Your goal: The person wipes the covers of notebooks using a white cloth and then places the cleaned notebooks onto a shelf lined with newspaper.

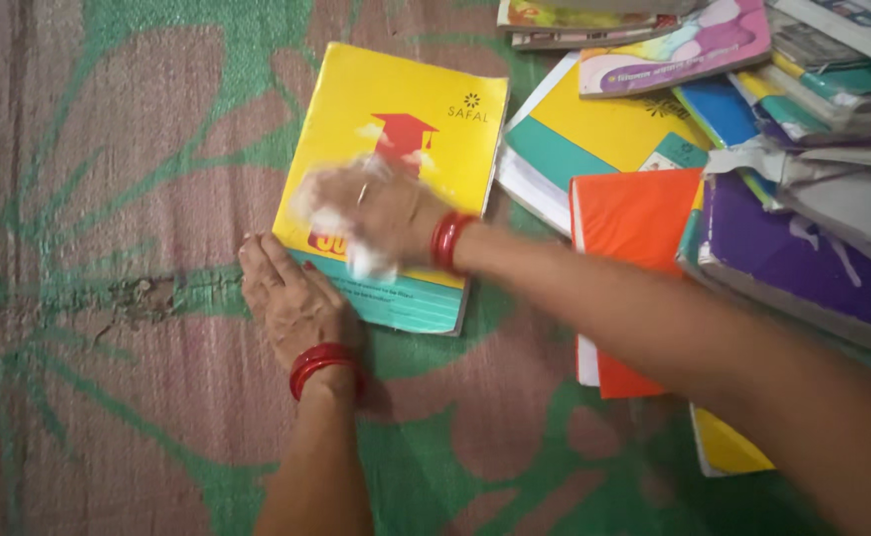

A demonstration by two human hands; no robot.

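Note:
A yellow book (411,109) with a red emblem and a teal bottom band lies flat on a woven mat (118,169) with a pink and green pattern. My left hand (291,298), with red bangles at the wrist, rests flat on the mat, its fingers against the book's lower left corner. My right hand (371,208), blurred by motion and also wearing red bangles, lies on the book's cover and grips a small white cloth (368,260).
To the right is a spread-out heap of books: an orange one (634,228), a purple one (793,253), a yellow and teal one (594,134), and several more stacked at the top right (833,69).

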